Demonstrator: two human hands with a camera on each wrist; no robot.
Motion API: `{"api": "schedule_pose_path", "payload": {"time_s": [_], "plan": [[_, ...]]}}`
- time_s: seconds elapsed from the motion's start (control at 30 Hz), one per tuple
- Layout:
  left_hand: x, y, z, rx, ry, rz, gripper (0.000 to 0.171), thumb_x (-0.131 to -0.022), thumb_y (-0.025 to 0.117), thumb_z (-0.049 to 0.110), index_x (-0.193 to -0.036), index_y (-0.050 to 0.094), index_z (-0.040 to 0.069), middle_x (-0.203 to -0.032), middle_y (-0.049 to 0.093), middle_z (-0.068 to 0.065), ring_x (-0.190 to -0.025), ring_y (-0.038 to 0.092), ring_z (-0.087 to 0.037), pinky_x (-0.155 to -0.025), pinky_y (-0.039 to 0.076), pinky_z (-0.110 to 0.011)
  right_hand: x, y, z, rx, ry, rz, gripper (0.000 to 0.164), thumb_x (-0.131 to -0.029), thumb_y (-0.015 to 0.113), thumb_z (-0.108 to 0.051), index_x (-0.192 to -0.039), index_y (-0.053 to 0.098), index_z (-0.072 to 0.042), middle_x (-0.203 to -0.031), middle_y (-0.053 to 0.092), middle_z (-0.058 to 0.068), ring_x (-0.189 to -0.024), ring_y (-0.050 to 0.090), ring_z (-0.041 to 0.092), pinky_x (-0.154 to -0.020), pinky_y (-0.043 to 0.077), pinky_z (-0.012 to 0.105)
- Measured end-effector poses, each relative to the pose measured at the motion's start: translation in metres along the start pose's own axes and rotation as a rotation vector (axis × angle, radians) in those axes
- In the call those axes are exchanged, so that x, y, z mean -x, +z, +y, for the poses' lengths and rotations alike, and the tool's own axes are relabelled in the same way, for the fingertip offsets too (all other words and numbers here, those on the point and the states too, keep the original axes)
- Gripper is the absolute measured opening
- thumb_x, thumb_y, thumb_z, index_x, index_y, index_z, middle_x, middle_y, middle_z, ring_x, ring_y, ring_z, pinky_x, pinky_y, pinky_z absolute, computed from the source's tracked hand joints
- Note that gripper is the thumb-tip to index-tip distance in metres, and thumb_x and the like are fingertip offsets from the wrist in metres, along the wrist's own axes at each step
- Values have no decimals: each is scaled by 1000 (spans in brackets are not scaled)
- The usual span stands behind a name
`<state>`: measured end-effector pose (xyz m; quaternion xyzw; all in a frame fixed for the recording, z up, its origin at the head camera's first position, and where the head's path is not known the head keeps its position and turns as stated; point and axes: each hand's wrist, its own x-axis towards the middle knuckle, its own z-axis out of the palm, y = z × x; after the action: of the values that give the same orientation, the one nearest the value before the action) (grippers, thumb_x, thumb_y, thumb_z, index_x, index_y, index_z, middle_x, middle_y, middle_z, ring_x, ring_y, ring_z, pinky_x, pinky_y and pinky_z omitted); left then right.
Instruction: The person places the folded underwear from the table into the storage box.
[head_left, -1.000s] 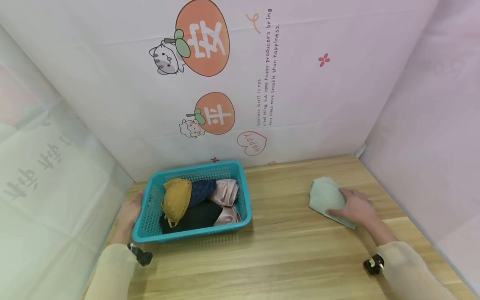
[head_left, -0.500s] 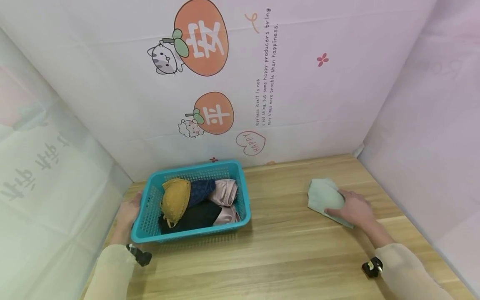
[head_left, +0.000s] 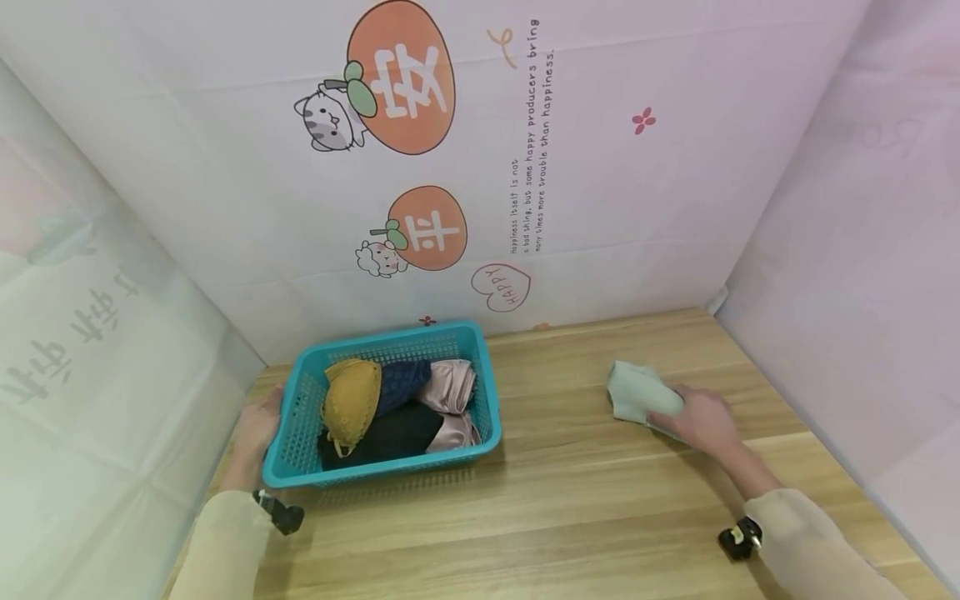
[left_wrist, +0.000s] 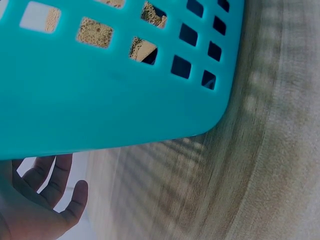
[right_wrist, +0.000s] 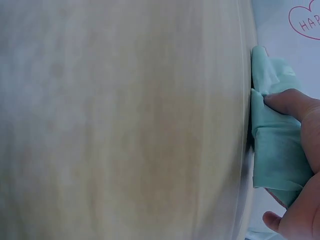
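My right hand (head_left: pixel 701 417) pinches a pale green folded garment (head_left: pixel 633 392) at the right of the table. In the right wrist view, the thumb presses into the folds of the same garment (right_wrist: pixel 280 150), and some fingers are hidden behind it. My left hand (head_left: pixel 257 425) is at the outer left side of a turquoise plastic basket (head_left: pixel 382 475). In the left wrist view, loosely bent fingers (left_wrist: pixel 57 177) show beyond the basket's rim, and part of that hand is hidden. Inside the basket lie a mustard-yellow bra (head_left: pixel 352 402) and black, navy and shiny pink garments.
A wood-grain table (head_left: pixel 480 533) carries everything. White printed cloth walls (head_left: pixel 600 208) stand behind it and on both sides. The basket is close to the back-left corner. Each wrist wears a small black camera (head_left: pixel 279 511).
My right hand has shifted slightly left with the pale green garment, which now looks more compact and bunched. My left hand and the basket have stayed in place.
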<state>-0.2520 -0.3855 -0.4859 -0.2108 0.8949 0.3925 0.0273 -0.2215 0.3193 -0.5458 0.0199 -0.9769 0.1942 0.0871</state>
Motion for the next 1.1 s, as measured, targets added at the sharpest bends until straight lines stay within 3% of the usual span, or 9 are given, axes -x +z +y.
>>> {"api": "schedule_pose_path", "payload": {"time_s": [0.13, 0.33, 0.67, 0.9, 1.1], "plan": [[0, 1, 0, -1, -3, 6, 96, -96, 11, 75, -150, 39, 1, -150, 39, -34, -136, 40, -55, -111, 35, -65, -2, 1, 0, -27, -7, 42, 61, -80, 78, -45, -111, 65, 7, -90, 72, 22, -72, 64, 30, -60, 46, 43], [0, 1, 0, -10, -3, 11, 96, -97, 11, 74, -149, 40, -1, -149, 40, -35, -135, 42, -55, -110, 36, -65, -4, -7, -10, -64, 1, 57, 63, -81, 78, -44, -115, 64, 8, -96, 72, 27, -79, 67, 36, -66, 52, 51], [0, 2, 2, 9, -31, 31, 96, -95, 12, 76, -148, 42, 1, -142, 49, -34, -124, 53, -50, -101, 45, -61, -14, -20, -24, -72, -27, 69, 53, -82, 77, -45, -105, 66, 2, -87, 72, 20, -71, 64, 29, -59, 48, 42], [1, 1, 1, 15, -23, 14, 94, -96, 12, 74, -150, 39, 2, -147, 43, -35, -131, 46, -53, -106, 40, -65, -17, -21, -29, -92, -9, 54, 62, -83, 76, -51, -112, 65, 3, -94, 73, 24, -77, 66, 33, -64, 51, 45], [1, 1, 1, 34, -32, 12, 96, -96, 14, 75, -149, 40, -1, -146, 43, -36, -130, 47, -53, -105, 40, -64, -24, -7, -22, -7, -3, 10, 80, -80, 73, -65, -128, 62, -2, -109, 72, 25, -90, 65, 38, -73, 48, 50]]}}
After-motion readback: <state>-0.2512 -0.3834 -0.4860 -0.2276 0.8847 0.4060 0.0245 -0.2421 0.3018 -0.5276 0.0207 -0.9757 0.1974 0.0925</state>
